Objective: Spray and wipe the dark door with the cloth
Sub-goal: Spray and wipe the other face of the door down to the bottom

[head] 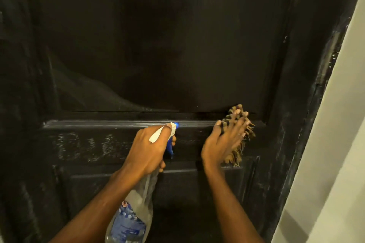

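The dark panelled door (158, 45) fills the view. My left hand (148, 150) grips a clear spray bottle (134, 209) with a blue label by its white and blue trigger head, its nozzle close to the door's middle rail. My right hand (223, 144) presses a tan and black fringed cloth (237, 136) flat against the door with straight, spread fingers, at the right end of the rail, just under the large upper panel. A hazy wet patch shows at the lower left of that panel, and pale streaks mark the rail to the left.
The dark door frame (316, 77) runs down the right side, with chipped paint along its edge. A pale wall (343, 144) stands beyond it at the far right. A recessed lower panel (183, 193) lies below my hands.
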